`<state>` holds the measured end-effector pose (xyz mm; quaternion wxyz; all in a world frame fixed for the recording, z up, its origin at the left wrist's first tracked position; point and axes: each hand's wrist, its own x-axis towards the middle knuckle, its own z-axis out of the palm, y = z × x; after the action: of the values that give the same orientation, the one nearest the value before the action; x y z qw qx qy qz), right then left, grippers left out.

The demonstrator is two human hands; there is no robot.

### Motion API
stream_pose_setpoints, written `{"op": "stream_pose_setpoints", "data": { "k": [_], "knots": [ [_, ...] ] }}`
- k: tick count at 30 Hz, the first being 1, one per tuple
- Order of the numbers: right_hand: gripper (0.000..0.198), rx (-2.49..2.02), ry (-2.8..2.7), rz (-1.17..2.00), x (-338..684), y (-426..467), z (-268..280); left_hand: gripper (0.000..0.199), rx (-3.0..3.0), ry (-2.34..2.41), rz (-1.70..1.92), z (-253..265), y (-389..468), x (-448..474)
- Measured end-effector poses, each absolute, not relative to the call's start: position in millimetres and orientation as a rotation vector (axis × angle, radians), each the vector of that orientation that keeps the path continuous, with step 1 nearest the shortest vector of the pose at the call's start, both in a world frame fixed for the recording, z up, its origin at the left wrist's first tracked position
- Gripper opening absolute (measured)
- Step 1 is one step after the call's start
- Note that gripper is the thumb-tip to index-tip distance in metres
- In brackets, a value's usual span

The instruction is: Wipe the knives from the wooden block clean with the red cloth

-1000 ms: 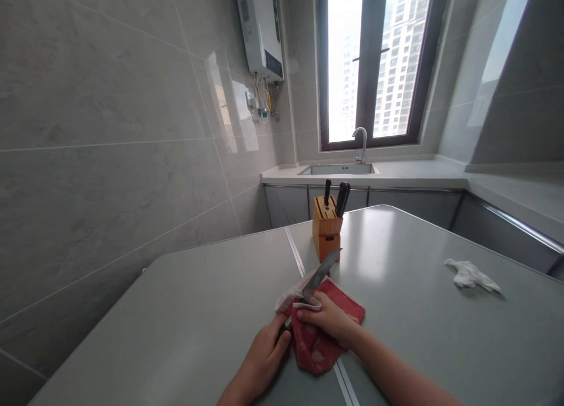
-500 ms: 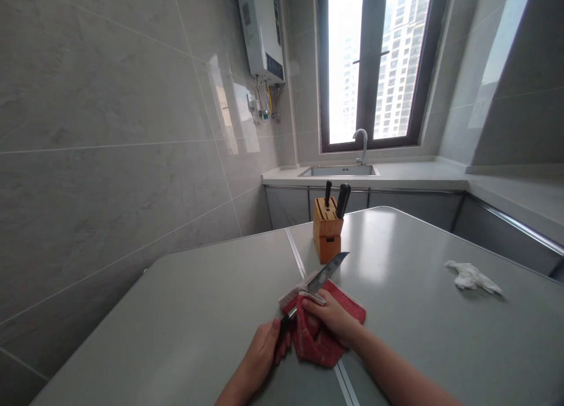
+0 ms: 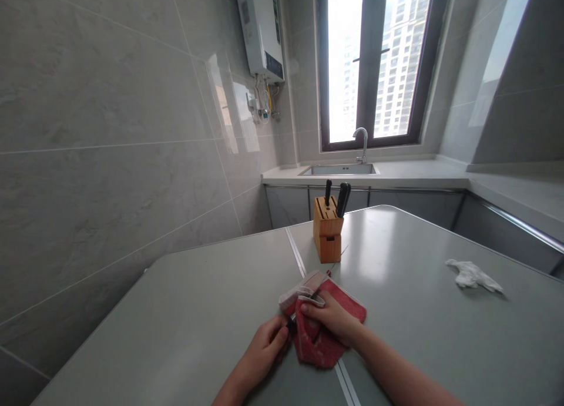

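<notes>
My left hand (image 3: pixel 263 350) is closed around the black handle of a kitchen knife (image 3: pixel 291 322). The blade points away, up and to the right, and is turned nearly edge-on, so only a thin line of it shows. A red cloth (image 3: pixel 321 350) with a pale border is bunched about the blade close to the handle. My right hand (image 3: pixel 333 319) grips that cloth, thumb on top, with its other fingers partly hidden. Beyond the blade's tip stands a wooden knife block (image 3: pixel 329 248) with several black-handled knives in it.
The pale table (image 3: pixel 198 312) has a metal seam (image 3: pixel 296 253) running through it. A crumpled white tissue (image 3: pixel 472 277) lies on the right. Behind the table are a counter (image 3: pixel 409 168), a sink (image 3: pixel 339 170) and a faucet (image 3: pixel 362 144). A tiled wall (image 3: pixel 110 130) borders the left side.
The knife has turned about its length: its broad blade face showed before, now mostly its thin edge. My left hand has rolled with the handle. My right hand and the cloth stay nearly in place.
</notes>
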<state>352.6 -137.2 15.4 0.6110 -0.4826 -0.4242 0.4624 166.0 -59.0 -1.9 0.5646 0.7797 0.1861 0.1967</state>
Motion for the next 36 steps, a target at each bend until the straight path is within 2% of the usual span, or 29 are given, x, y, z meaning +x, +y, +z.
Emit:
{"op": "stream_pose_setpoints", "data": {
  "k": [10,18,36],
  "knots": [
    [0.038,-1.104,-1.140,1.078,352,-139,21,0.039,1.935,0.432,0.498,9,-62,165],
    [0.037,-1.179,-1.130,1.076,348,-145,35,0.044,1.888,0.430,0.459,13,-66,166],
    [0.030,-1.082,-1.260,1.085,348,-140,29,0.033,2.045,0.571,0.455,4,-70,166]
  ]
}}
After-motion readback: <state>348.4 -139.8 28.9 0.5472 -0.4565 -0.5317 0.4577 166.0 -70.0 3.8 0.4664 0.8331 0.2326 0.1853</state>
